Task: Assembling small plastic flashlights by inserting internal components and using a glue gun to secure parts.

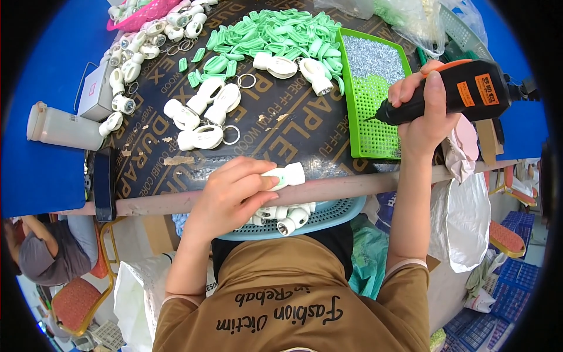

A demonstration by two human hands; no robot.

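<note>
At the table's near edge, my left hand is closed around a small white keychain flashlight with a green patch showing on its side. My right hand grips a black electric screwdriver with an orange top. Its thin bit points left over the perforated green tray. Small silvery screws fill the tray's far part. Between my left hand and the far pile lie several white flashlights, some with key rings. Beyond them is a heap of mint-green plastic pieces.
A light-blue basket holding flashlights sits at my lap below the table edge. More flashlights line the left, near a whitish cup, a small white box and a pink basket. Plastic bags lie far right. Another person sits at left.
</note>
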